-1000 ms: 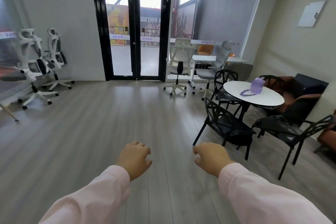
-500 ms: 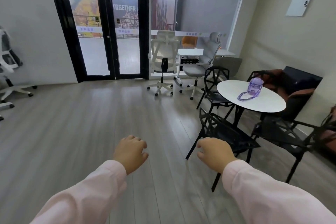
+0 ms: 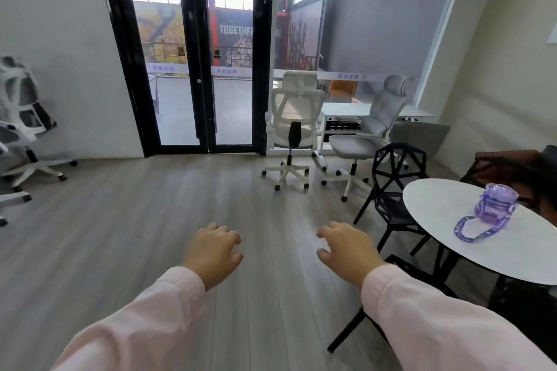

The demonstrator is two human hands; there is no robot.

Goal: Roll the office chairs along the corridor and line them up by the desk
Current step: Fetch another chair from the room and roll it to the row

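A white mesh office chair point(image 3: 294, 126) stands on its castors ahead, its back toward me, next to a grey padded office chair point(image 3: 369, 135). Both are beside a white desk point(image 3: 346, 110) at the glass wall. Two more white office chairs point(image 3: 22, 129) stand at the far left wall, partly cut off by the frame edge. My left hand point(image 3: 215, 251) and my right hand point(image 3: 346, 248) hover in front of me over the floor, fingers loosely curled, holding nothing, well short of the chairs.
Black-framed glass doors point(image 3: 196, 54) fill the far wall. A round white table point(image 3: 452, 238) at the right carries a purple bag point(image 3: 488, 208). Black angular chairs point(image 3: 391, 190) surround it, one just beside my right arm. Grey plank floor stretches between me and the office chairs.
The view has swung right and moved forward: the white and grey chairs by the desk are nearer, the left chairs slid to the frame edge. Both hands stay empty in front.
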